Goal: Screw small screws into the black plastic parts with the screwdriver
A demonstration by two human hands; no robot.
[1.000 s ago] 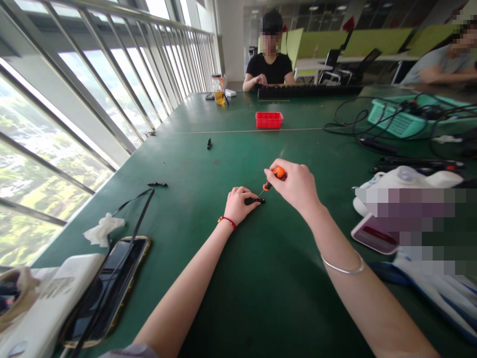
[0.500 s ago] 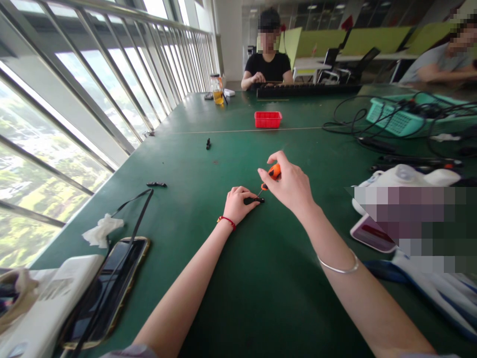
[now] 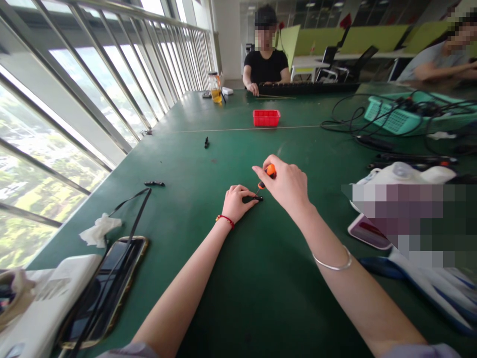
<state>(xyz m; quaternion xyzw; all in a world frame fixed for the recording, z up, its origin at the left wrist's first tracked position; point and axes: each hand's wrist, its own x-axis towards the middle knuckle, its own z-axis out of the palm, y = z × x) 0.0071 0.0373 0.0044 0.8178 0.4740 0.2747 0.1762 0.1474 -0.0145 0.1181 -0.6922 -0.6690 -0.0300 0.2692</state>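
On the green tabletop my left hand (image 3: 235, 203) pinches a small black part (image 3: 258, 198) between thumb and fingers; most of the part is hidden by the hand. My right hand (image 3: 287, 180) is closed around a screwdriver (image 3: 271, 170) with an orange and black handle. The screwdriver slants down to the left, its thin shaft reaching the black part beside my left fingertips. Whether the tip sits in a screw is too small to tell.
A red box (image 3: 266, 118) stands ahead, with a small black piece (image 3: 206, 142) to its left. Another black piece (image 3: 154, 183) and a phone (image 3: 108, 288) lie left. A teal basket (image 3: 391, 117) with cables is at right. A person (image 3: 266, 67) sits opposite.
My right hand has curled more tightly round the screwdriver handle and turned. The left hand keeps its hold on the black part. Across the table, the person's hand has moved down to the tabletop.
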